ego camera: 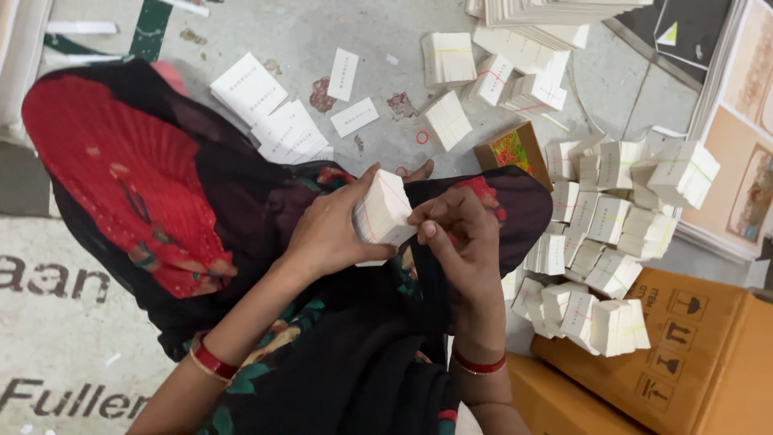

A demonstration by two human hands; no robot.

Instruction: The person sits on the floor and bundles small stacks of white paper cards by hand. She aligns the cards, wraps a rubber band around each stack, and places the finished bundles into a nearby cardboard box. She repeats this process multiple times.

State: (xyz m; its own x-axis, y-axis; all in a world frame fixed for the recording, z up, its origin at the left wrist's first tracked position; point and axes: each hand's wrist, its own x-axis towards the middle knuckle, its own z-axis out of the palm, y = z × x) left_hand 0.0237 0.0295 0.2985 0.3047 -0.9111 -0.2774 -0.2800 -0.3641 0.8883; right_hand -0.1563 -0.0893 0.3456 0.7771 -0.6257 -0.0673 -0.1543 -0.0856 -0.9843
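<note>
We sit on a grey concrete floor [322, 32]. On it lie loose white cards [278, 113], a heap of banded card bundles [604, 242], a small box of rubber bands [514, 150], one red rubber band [422, 138], and brown cartons [684, 354] beside the heap.

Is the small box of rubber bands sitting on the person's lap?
No, the small box of rubber bands sits on the floor, beyond the lap.

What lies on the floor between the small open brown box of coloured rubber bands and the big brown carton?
Head view: a heap of banded white card stacks fills the stretch between the small box and carton.
</note>
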